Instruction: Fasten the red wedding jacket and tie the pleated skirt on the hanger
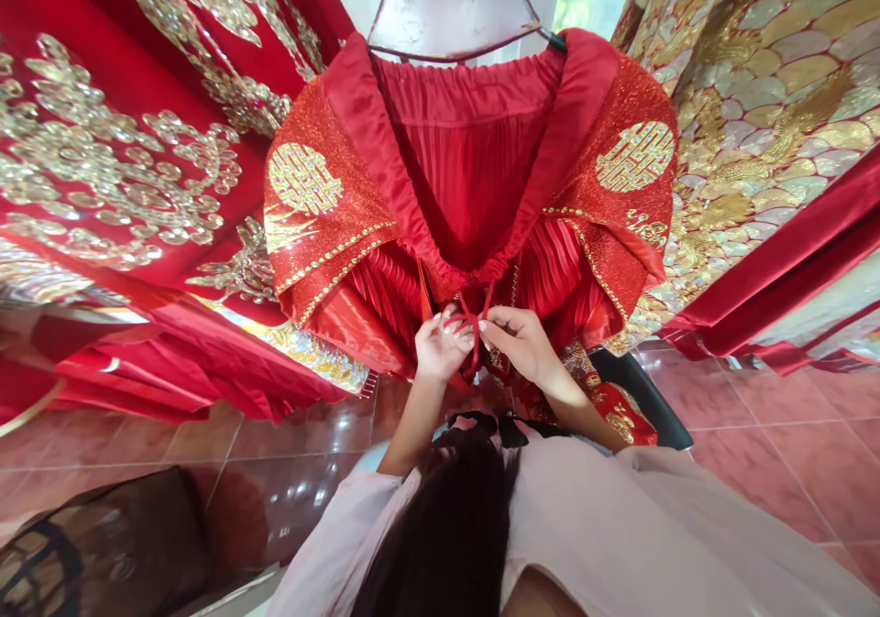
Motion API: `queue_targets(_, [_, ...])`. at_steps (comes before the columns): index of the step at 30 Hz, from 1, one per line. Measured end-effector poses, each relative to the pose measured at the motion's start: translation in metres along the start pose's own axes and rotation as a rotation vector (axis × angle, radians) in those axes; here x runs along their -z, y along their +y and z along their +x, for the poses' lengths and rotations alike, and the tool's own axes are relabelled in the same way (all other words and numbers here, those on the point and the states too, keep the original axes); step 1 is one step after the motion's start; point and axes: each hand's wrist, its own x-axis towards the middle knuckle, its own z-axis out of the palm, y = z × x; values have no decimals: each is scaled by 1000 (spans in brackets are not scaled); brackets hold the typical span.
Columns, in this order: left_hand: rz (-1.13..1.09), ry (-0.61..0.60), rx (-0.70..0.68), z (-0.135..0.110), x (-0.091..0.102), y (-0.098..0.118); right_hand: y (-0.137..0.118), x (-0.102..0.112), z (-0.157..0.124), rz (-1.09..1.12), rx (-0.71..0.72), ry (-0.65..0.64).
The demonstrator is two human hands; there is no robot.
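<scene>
A red pleated skirt [464, 168] with an elastic waistband hangs from a hanger [554, 39] in front of me. Glittering red panels with gold emblems flank it on both sides. From the front of its waistband comes a red drawstring [474, 324], looped between my hands. My left hand [444, 347] has its fingers curled, pinching the cord from the left. On the right, the thumb and fingers of my right hand [519, 340] close on the same cord. The fingertips almost meet, and part of the loop is hidden behind them.
Red cloth with crystal beading [124, 168] hangs at the left. A gold scale-patterned garment [763, 131] hangs at the right. Below lie reddish floor tiles [763, 457]. A dark brown bag [130, 534] sits on the floor at lower left.
</scene>
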Motion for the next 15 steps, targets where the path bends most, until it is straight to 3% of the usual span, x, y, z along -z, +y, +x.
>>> queue_targets(4, [-26,8,-162,-5,15,-1,-3,5,-3,43,-27,5])
queue_targets(8, [85,16,-575,-24,29,46,-3,12,-4,42,-49,32])
queue_targets(10, [349,123,-719,-37,34,74,-4,15,-5,26,-50,34])
queue_targets(12, [683,277,-752,-48,33,91,-6,15,-4,2,-46,31])
queue_targets(15, [1271,606,-798,-57,18,88,-6,11,-2,-44,-32,23])
